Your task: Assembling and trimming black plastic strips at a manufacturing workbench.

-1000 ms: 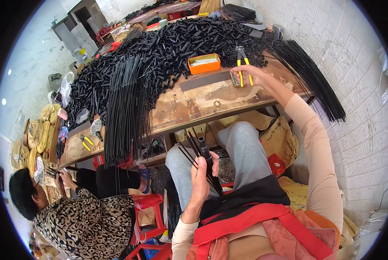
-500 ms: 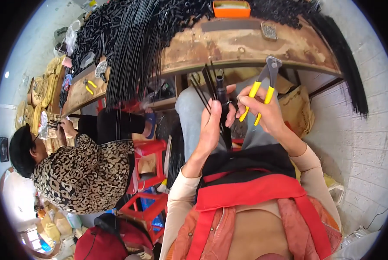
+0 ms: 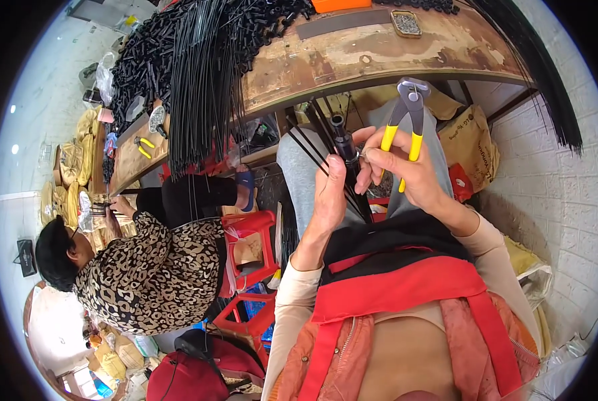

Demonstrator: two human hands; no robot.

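Note:
My left hand is closed round a bunch of thin black rods and a black tubular piece, all over my lap. The tube's round open end points up and away from me. My right hand grips yellow-handled end-cutting pincers, their metal jaws upward and apart from the tube. Its thumb and fingertips pinch close beside the tube; something tiny there is too small to make out.
A worn wooden bench stands ahead, bearing piled black tubular parts, long black rods overhanging its edge, and a small tray of metal bits. At left, a seated co-worker works near red stools.
The whole view has shifted slightly, so the bench sits higher in it. My right fingertips remain at the tube, and both hands keep their holds.

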